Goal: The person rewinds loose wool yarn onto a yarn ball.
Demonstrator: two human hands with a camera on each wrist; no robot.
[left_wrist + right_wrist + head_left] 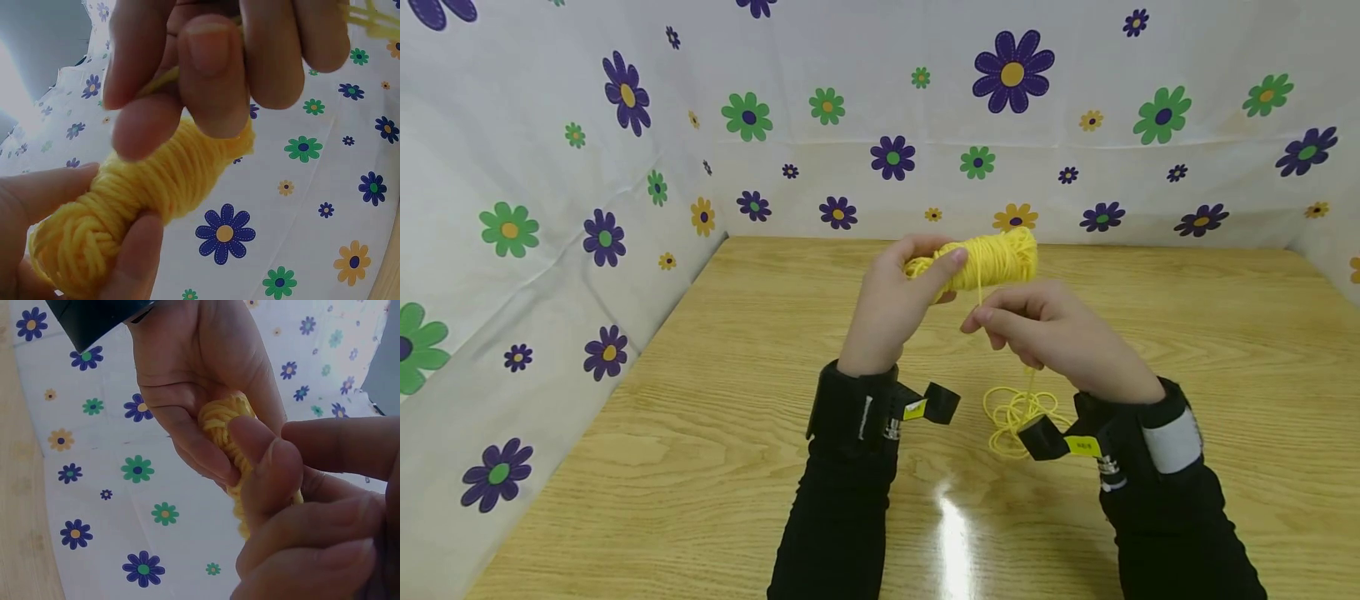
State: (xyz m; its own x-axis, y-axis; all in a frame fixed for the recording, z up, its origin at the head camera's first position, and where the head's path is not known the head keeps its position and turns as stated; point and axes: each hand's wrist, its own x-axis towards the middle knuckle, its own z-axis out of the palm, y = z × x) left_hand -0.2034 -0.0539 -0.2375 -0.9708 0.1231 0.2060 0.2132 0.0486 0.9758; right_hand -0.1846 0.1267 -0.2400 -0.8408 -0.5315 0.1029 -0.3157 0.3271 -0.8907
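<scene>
A skein of yellow yarn [1000,260] is held up above the table, its strands wound round its middle. My left hand [895,296] grips it by the left end, thumb across the near side. Just below its right part, my right hand [1045,329] pinches the strand that runs down from the skein. From under that hand the strand drops to a loose tangle of yarn [1011,417] on the table. In the left wrist view the skein [169,175] lies behind the right hand's fingers [212,75]. The right wrist view shows the skein [225,428] partly hidden by fingers.
The wooden table [715,450] reflects a bright light near its front. A white cloth with flowers [850,83] hangs behind it and along the left side. Both wrists wear black straps with small camera mounts, and the right mount [1043,437] overlaps the loose yarn from this viewpoint.
</scene>
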